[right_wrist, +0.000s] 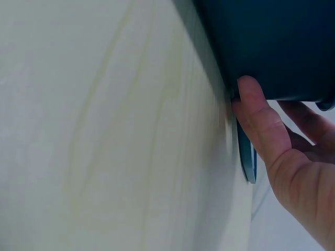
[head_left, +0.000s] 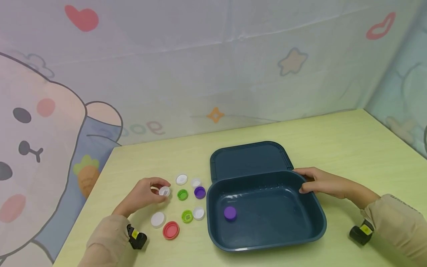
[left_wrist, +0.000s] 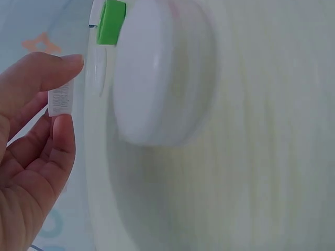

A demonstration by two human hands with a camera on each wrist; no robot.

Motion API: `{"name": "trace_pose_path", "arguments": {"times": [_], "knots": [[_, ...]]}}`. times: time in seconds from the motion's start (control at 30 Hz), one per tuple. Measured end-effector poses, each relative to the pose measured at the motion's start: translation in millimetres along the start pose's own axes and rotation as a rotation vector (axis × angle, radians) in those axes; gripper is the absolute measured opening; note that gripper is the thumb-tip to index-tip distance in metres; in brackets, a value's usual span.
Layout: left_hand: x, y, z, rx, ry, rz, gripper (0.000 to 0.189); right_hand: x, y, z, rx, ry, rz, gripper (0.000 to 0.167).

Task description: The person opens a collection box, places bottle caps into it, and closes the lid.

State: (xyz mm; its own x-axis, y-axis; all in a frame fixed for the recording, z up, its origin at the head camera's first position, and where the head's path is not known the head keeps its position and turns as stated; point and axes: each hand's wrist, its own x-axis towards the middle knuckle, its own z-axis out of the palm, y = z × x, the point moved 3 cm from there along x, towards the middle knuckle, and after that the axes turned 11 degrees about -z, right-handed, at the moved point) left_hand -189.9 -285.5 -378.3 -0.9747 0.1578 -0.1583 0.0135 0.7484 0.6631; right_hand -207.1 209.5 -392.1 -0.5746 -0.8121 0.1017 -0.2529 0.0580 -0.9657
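Note:
My left hand (head_left: 146, 193) pinches a small white bottle cap (head_left: 165, 191) between thumb and fingers. In the left wrist view the ridged side of that cap (left_wrist: 60, 99) shows between the fingertips. On the right, my right hand (head_left: 321, 182) grips the far right corner of a dark blue box (head_left: 267, 246), thumb over the rim and fingers along the outer wall. A purple cap (head_left: 230, 213) lies inside the box, toward its left. Seen from the right wrist, fingers (right_wrist: 269, 128) press against the box's wall.
Between left hand and box lie several loose caps, among them a green cap (head_left: 182, 194), another purple cap (head_left: 199, 192), a red cap (head_left: 171, 230) and a white cap (head_left: 158, 219). The box's dark blue lid (head_left: 250, 161) lies behind it. A printed cloth (head_left: 200, 66) hangs behind the table.

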Motion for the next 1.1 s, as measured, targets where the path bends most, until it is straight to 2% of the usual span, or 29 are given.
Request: {"name": "trace_pose_path", "arguments": {"times": [0.23, 0.47, 0.87, 1.1], "knots": [[1.9, 9.5, 1.0, 0.026, 0.001, 0.033, 0.031, -0.1, -0.5, 0.2, 0.005, -0.015, -0.027, 0.049], [2.0, 26.2, 0.5, 0.048, -0.011, 0.070, 0.031, -0.1, -0.2, 0.0, -0.003, -0.009, -0.023, 0.049], [1.9, 47.4, 8.2, 0.033, -0.092, 0.095, 0.030, -0.1, -0.2, 0.1, -0.003, -0.010, -0.013, 0.050], [-0.1, 67.8, 12.4, 0.069, -0.124, 0.148, 0.029, 0.0, -0.8, 0.3, 0.005, -0.004, -0.002, 0.051]]}}
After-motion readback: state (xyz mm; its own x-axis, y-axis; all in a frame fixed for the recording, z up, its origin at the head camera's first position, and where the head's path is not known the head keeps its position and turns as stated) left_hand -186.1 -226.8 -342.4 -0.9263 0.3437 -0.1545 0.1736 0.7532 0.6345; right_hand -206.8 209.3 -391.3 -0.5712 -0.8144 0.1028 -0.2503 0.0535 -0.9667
